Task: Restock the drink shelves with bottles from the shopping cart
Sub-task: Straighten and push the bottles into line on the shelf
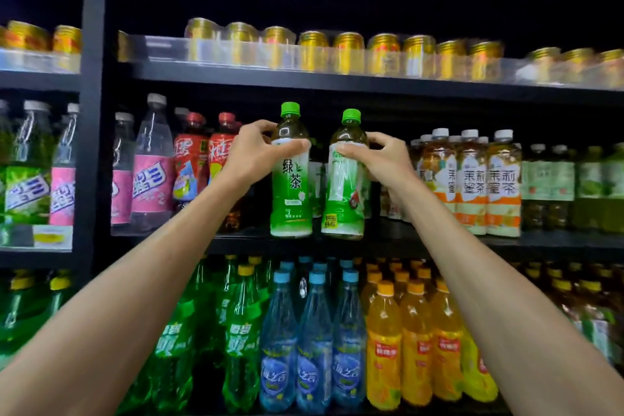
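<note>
Now, two glossy plastic bottles (291, 179)

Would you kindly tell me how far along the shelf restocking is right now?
Done: the bottom row looks full, and jasmine tea bottles line the middle shelf. In hand: the left hand grips the left green tea bottle, the right hand the right green tea bottle, both at that shelf's gap. Left: releasing both; the cart is out of view, so remaining stock is unknown.

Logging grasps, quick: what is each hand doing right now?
Left hand: holding the left green tea bottle.
Right hand: holding the right green tea bottle.
</note>
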